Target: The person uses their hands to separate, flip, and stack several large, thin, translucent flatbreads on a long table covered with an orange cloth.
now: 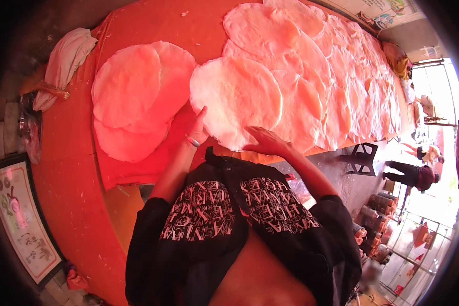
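A large, thin, round flatbread point(237, 97) lies nearest me, overlapping the left end of a wide layer of flatbreads point(336, 86). My left hand point(198, 130) is at its near left edge, thumb on top; the other fingers are partly hidden beside or beneath the rim. On the near right edge rests my right hand point(266, 141), fingers stretched apart. Left of my hands, several similar flatbreads point(130, 86) overlap in a smaller pile on red cloth point(130, 173).
The long table has an orange-red cover point(66, 178). A pale cloth point(71, 56) hangs at its far left corner. A framed picture point(25, 219) stands at left. To the right are a dark stool point(362, 159), stacked rolls point(377, 224) and another person point(418, 176) in the distance.
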`<state>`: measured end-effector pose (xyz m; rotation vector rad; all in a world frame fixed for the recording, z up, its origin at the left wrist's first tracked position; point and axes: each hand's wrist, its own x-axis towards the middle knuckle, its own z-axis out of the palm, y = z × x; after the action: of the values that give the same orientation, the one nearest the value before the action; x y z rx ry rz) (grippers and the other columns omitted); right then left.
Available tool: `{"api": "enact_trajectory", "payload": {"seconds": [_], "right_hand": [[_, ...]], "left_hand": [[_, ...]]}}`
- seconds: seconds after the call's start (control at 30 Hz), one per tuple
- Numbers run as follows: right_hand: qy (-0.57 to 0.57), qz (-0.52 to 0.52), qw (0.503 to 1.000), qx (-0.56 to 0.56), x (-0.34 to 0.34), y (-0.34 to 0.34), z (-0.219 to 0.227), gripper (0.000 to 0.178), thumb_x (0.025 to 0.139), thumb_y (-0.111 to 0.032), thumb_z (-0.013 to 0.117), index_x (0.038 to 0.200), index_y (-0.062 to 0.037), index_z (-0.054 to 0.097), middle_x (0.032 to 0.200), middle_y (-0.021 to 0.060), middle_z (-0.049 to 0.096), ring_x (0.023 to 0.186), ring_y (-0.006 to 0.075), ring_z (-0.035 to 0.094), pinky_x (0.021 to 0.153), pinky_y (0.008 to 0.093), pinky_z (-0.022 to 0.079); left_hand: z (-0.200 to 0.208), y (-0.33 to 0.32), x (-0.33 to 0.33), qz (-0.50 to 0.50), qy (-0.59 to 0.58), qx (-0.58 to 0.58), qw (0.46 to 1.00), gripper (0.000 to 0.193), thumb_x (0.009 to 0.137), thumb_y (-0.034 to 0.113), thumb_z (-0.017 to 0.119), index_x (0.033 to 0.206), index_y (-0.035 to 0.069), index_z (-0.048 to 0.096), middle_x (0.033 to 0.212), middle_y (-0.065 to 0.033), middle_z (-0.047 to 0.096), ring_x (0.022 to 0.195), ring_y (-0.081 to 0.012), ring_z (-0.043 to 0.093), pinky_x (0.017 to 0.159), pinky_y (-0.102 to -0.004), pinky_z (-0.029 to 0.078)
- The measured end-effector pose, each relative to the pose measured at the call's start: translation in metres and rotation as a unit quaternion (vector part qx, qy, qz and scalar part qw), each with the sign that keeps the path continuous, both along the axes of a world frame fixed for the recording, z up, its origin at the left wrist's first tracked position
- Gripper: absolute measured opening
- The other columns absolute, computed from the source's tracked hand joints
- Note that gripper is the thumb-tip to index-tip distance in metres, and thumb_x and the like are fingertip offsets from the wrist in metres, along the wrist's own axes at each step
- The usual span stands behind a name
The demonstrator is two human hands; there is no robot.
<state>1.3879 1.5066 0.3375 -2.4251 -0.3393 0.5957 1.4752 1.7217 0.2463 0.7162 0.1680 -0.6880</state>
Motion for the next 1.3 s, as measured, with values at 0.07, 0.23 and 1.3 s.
{"api": "enact_trajectory", "payload": {"seconds": [0.07,0.23,1.3], "right_hand": [[-0.031,-0.075,0.993,0.088,0.012,0.03,-0.008,0.087,0.072,-0.047,0.06,0.132,0.0011,0.02,0.134,0.0232,0.027,0.125,0.0327,0.026,0.101,0.0391,0.024],[-0.085,-0.098,0.986,0.106,0.051,0.066,-0.018,0.105,0.065,-0.059,0.061,0.133,0.0022,0.011,0.136,0.0229,0.019,0.128,0.0339,0.018,0.104,0.0394,0.018],[-0.226,-0.238,0.925,0.192,0.063,-0.06,0.018,0.028,0.085,-0.004,0.043,0.111,-0.0023,0.053,0.106,0.0116,0.056,0.1,0.0188,0.05,0.087,0.0268,0.039]], "left_hand": [[0.01,-0.003,-0.007,0.014,0.027,-0.074,0.997,0.055,0.085,0.047,0.044,0.126,0.012,0.033,0.122,-0.0043,0.043,0.111,-0.0207,0.042,0.092,-0.0364,0.036],[0.043,-0.018,-0.007,0.014,0.061,-0.185,0.981,0.05,0.082,0.051,0.046,0.118,0.016,0.043,0.113,-0.0006,0.048,0.104,-0.0169,0.046,0.087,-0.0316,0.04],[0.0,0.04,0.004,0.061,-0.008,-0.119,0.991,0.064,0.085,0.046,0.043,0.131,0.005,0.026,0.133,-0.007,0.034,0.121,-0.0205,0.033,0.102,-0.0376,0.025]]}}
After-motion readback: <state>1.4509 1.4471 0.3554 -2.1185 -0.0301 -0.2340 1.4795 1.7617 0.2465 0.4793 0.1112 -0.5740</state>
